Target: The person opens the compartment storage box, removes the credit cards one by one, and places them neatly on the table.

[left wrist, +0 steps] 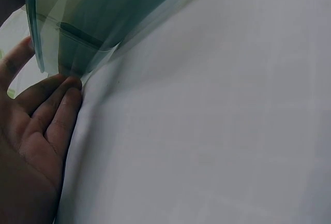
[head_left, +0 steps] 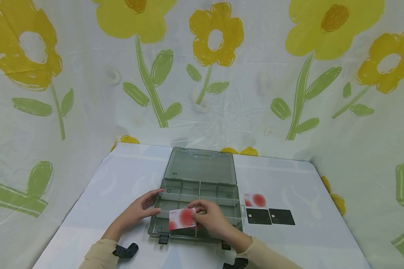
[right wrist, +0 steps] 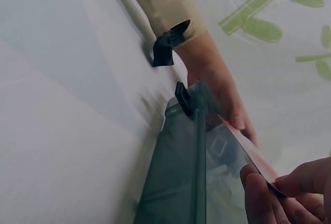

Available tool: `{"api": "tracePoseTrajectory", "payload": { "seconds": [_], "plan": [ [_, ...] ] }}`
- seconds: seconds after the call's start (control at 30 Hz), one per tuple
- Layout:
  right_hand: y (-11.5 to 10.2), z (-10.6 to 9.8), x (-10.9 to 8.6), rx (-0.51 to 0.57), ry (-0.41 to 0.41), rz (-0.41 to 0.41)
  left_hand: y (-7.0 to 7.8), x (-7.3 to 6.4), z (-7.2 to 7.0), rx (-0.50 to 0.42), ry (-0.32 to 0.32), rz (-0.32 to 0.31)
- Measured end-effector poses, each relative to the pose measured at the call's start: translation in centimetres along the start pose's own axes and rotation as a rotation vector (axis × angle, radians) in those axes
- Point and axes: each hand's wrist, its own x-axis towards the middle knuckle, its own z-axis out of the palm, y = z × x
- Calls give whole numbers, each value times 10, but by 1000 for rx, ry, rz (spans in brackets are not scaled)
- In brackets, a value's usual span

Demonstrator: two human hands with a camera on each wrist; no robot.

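Note:
A grey-green translucent compartment box (head_left: 200,166) stands on the table with its lid laid back. My right hand (head_left: 210,218) pinches a white card with red circles (head_left: 181,218) by its right edge, over the front left compartment. In the right wrist view, the card (right wrist: 253,157) is seen nearly edge-on between thumb and fingers, above the box. Beneath it in the head view, a dark shape (head_left: 183,232) shows in that compartment, partly hidden. My left hand (head_left: 143,207) rests against the box's left side, fingers extended; the left wrist view shows its fingertips (left wrist: 72,83) at the wall.
Right of the box, another red-and-white card (head_left: 255,200) lies behind two black cards (head_left: 258,216) placed side by side. Two dark latches (head_left: 163,239) jut from the box's front. Flower-printed sheets (head_left: 242,112) enclose the white table (head_left: 121,168) at the back and sides.

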Motion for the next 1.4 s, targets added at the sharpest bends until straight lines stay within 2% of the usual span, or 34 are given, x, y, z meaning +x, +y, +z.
{"api": "tracePoseTrajectory", "payload": {
  "seconds": [0.2, 0.77, 0.93, 1.03, 1.2, 1.4],
  "plan": [
    [3, -13, -4, -33, 11, 1, 0, 0, 0, -17, 1, 5],
    [15, -52, -23, 3, 54, 24, 0, -1, 0, -5, 2, 9],
    [18, -62, -29, 11, 63, 32, 0, 0, 0, 7, -1, -9],
    [18, -69, -32, 15, 81, 54, 1, 0, 0, 17, 2, -14],
    [18, -83, -39, -14, 114, 52, 0, 0, 1, 32, 3, 16],
    [18, -103, -48, -69, 189, 79, 0, -1, 1, 40, 10, 27]
  ]
}}
